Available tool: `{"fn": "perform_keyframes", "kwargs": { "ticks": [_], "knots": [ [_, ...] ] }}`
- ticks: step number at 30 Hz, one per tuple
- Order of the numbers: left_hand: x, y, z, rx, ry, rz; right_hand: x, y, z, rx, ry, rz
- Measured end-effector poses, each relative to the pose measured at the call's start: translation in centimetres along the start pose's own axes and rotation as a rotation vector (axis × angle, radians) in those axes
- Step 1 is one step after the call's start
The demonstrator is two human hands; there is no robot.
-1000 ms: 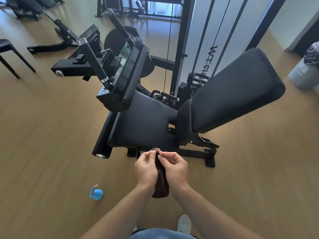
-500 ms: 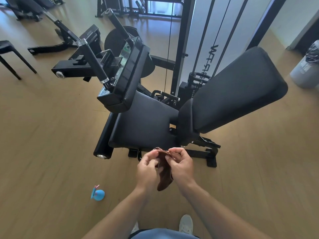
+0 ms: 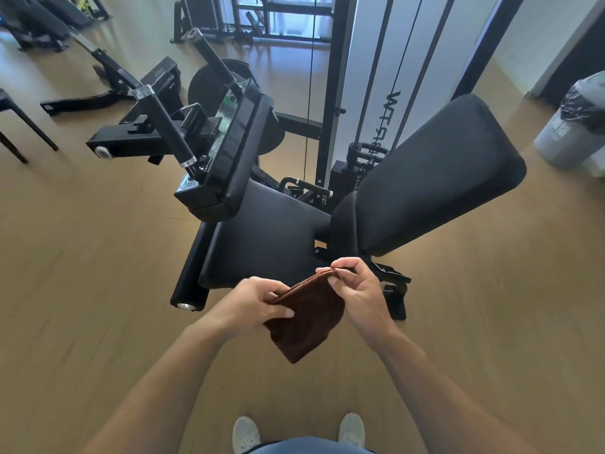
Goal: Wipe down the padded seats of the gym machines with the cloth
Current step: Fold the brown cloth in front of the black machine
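A dark brown cloth [image 3: 307, 322] hangs spread between my two hands, just in front of the machine. My left hand [image 3: 253, 304] pinches its left upper corner, and my right hand [image 3: 357, 290] pinches the right end of its stitched top edge. Right behind the cloth lies the black padded seat [image 3: 265, 244] of a gym machine. Its black padded backrest [image 3: 435, 178] rises to the right, and a black chest pad [image 3: 239, 152] stands at the left above the seat.
Wooden floor surrounds the machine. A cable tower [image 3: 330, 93] stands behind the seat. Another black machine frame [image 3: 131, 132] lies at the left, a stool leg [image 3: 23, 119] at the far left, and a grey bin [image 3: 576, 122] with a black bag at the right. My shoes [image 3: 299, 432] are below.
My hands have drawn apart and spread the cloth out wide; a second ago it hung bunched between them. The blue object on the floor has left the view.
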State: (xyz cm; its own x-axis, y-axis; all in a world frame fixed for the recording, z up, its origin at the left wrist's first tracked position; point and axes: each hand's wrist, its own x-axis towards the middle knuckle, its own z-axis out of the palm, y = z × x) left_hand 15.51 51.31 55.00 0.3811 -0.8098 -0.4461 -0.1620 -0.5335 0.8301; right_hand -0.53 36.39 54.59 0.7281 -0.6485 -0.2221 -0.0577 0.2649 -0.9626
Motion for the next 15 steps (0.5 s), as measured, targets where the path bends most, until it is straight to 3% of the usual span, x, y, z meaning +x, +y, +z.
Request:
{"fn": "perform_keyframes", "kwargs": {
  "ticks": [4, 6, 9, 12, 15],
  "knots": [
    [0.1, 0.5, -1.3, 0.464, 0.021, -0.013, -0.8, 0.2, 0.4, -0.046, -0.069, 0.011],
    [0.0, 1.1, -0.8, 0.544, 0.025, 0.037, -0.9, 0.6, 0.7, -0.097, -0.157, 0.01],
    [0.3, 2.1, 1.0, 0.32, -0.014, 0.086, -1.2, 0.1, 0.8, -0.203, -0.216, -0.04],
    [1.1, 2.6, 2.4, 0.172, -0.002, 0.111, -1.2, -0.5, 0.1, -0.245, -0.081, -0.129],
    [1.1, 3.5, 3.0, 0.092, 0.037, 0.182, -0.9, -0.3, -1.6, -0.207, 0.004, -0.083]
  ]
}}
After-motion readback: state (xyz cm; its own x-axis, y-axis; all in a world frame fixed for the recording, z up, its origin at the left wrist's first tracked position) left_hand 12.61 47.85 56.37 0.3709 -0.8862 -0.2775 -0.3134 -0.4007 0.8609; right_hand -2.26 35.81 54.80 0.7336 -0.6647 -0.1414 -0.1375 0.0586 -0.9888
